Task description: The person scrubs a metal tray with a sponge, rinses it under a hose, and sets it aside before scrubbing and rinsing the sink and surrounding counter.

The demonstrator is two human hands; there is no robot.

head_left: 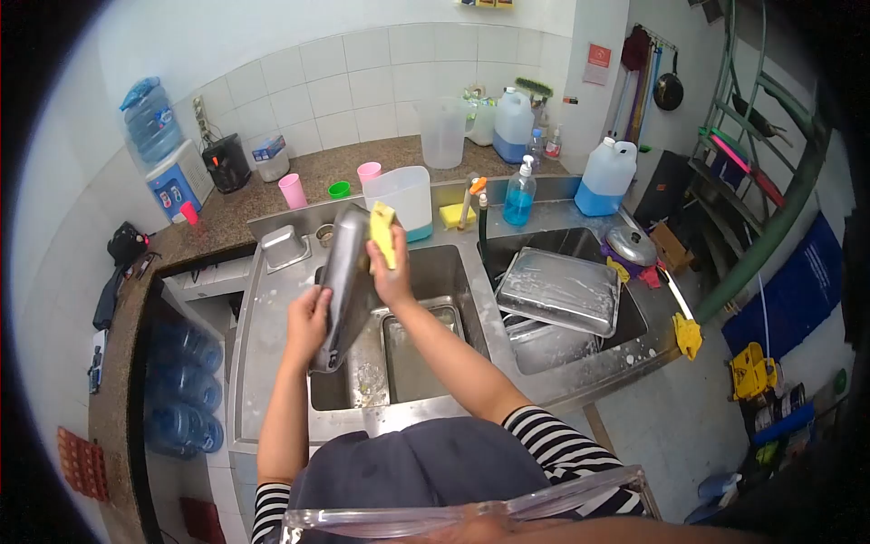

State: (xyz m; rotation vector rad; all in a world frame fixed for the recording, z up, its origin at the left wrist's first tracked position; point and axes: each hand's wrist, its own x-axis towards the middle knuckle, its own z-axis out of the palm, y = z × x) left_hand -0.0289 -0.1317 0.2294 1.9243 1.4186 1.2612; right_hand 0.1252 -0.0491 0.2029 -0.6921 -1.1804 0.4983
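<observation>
My left hand [308,319] grips the lower edge of a metal pan [344,281], which is tilted on its side above the left sink basin [430,272]. A yellow sponge [381,234] is in my right hand [391,272], close to the pan's upper right side. Whether the sponge touches the pan is hard to tell. Another metal tray lies at the bottom of the left basin. In the right basin, a soapy metal tray [560,292] rests on top of other metal pieces.
Behind the basins stand a clear container [403,201], a faucet [468,201], a blue soap bottle [519,195] and a jug [605,177]. A small metal pan [283,245] sits at the left, a lidded pot [631,247] at the right. Pink cups [292,191] stand on the counter.
</observation>
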